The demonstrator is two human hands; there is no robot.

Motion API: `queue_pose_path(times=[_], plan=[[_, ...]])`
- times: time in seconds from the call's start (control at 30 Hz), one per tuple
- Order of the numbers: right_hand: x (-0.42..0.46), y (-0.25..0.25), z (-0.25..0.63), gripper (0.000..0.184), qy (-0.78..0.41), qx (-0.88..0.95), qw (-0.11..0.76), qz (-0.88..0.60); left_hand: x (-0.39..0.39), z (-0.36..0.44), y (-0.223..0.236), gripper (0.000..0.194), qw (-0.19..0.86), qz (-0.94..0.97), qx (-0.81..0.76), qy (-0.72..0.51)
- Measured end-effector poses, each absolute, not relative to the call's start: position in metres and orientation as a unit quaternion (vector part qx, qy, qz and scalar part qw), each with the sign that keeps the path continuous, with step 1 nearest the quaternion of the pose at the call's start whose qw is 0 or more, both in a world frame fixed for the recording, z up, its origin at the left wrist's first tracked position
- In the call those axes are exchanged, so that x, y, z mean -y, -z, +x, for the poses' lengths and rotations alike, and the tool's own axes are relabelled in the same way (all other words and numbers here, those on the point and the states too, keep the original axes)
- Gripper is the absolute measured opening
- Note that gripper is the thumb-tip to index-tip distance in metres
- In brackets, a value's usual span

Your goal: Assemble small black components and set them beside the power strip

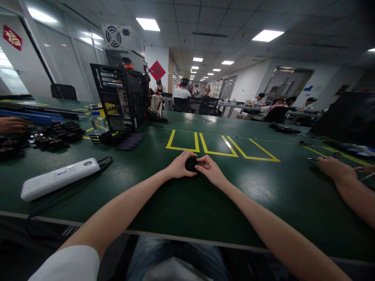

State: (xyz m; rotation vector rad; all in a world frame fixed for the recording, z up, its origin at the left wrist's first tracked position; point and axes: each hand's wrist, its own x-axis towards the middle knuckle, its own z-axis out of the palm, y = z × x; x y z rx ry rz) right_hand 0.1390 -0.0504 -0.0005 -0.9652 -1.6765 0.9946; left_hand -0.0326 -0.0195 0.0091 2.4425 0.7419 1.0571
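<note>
"While both hands are busy with that dark piece (191, 164), how far has it got?"

"Midway, I'd judge. The left hand (179, 166) curls round the piece from its left side, and the right hand (209, 168) has its fingertips closed on the other side. It sits over the middle of the table (164, 203), back from the near edge; whether it touches the surface I can't tell"

"So what's done, what's left?"

"It's too dark to see what has been done to it. Letting go and setting it down are both left"

"Anything in the way?"

"Not much, by my reckoning. A white bar (61, 178) with a cord (107, 160) lies towards the near left corner, well apart from the hands. Just past the hands are yellow tape outlines (183, 149). Towards the right edge, a co-worker's hand (336, 168) is at work"

"And farther?"

"By the left edge, another co-worker's hand (13, 125) is beside a black heap (61, 134). Then a bottle (99, 124), and a PC case (133, 97) towards the far edge. Past that edge, people sit at other tables"
</note>
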Motion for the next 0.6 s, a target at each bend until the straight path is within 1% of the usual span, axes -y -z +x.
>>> queue_pose_path(times=[0.17,0.3,0.4,0.5,0.6], plan=[[0.0497,-0.0013,0.1404,0.026,-0.379,0.693,0.458,-0.408,0.0189,-0.0323,-0.008,0.059,0.188,0.866,-0.269,-0.378],[0.0506,-0.0027,0.1419,0.03,-0.398,0.695,0.431,-0.414,0.0189,-0.0328,-0.0078,0.06,0.181,0.869,-0.268,-0.375],[0.0514,-0.0018,0.1412,0.03,-0.417,0.689,0.447,-0.39,0.0185,-0.0328,-0.0074,0.059,0.175,0.87,-0.26,-0.381],[0.0514,-0.0003,0.1399,0.024,-0.416,0.684,0.463,-0.381,0.0183,-0.0324,-0.0075,0.059,0.177,0.868,-0.259,-0.385],[0.0501,0.0009,0.1396,0.018,-0.384,0.692,0.465,-0.397,0.0188,-0.032,-0.0082,0.061,0.185,0.866,-0.264,-0.383]])
